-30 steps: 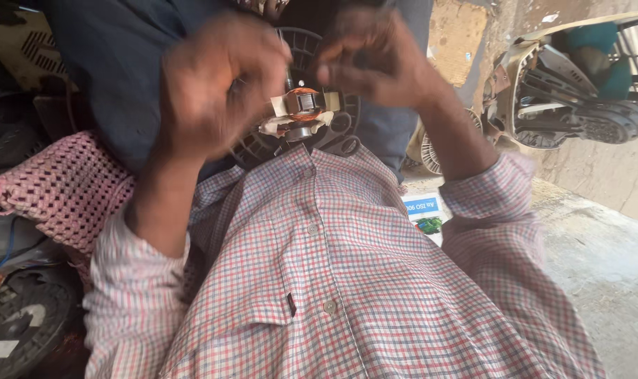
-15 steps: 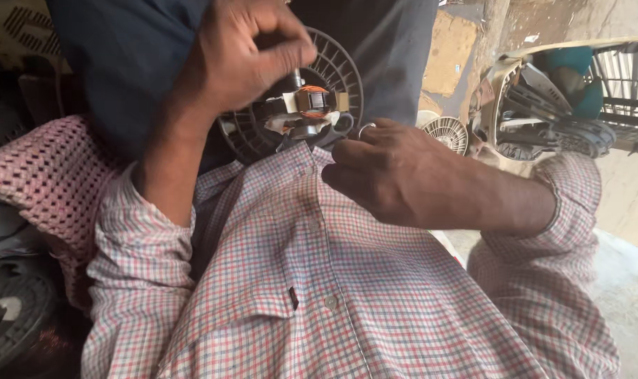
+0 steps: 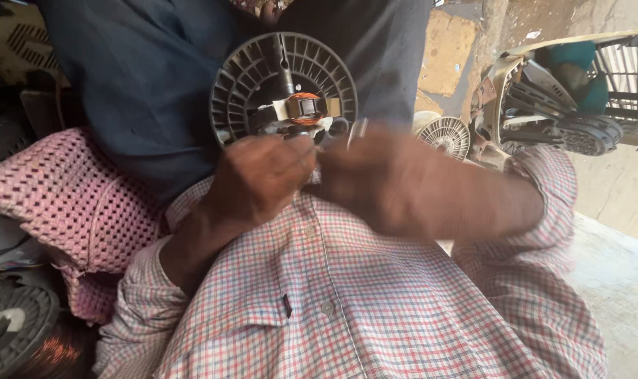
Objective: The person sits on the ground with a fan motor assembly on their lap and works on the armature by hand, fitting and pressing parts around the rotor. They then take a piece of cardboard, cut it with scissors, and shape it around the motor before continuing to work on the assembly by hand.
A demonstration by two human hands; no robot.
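At the far left a pink crocheted cloth, open-meshed and soft, lies beside the person's lap; below it a dark ribbed disc and a glint of copper wire sit in shadow. The left hand is curled closed around the lower edge of a small motor, which rests on the lap against dark blue trousers; the motor has a round grey plastic grille with radial ribs, a metal frame and a coil of orange-brown copper winding at its middle. To work well here, the left hand likely needs to steady the frame firmly while the other works fine parts near the coil without scraping the winding. The right hand is blurred, just beside the left; whether it grips anything cannot be told. A checked cotton shirt fills the foreground; at right lie a white fan grille and a broken appliance shell.
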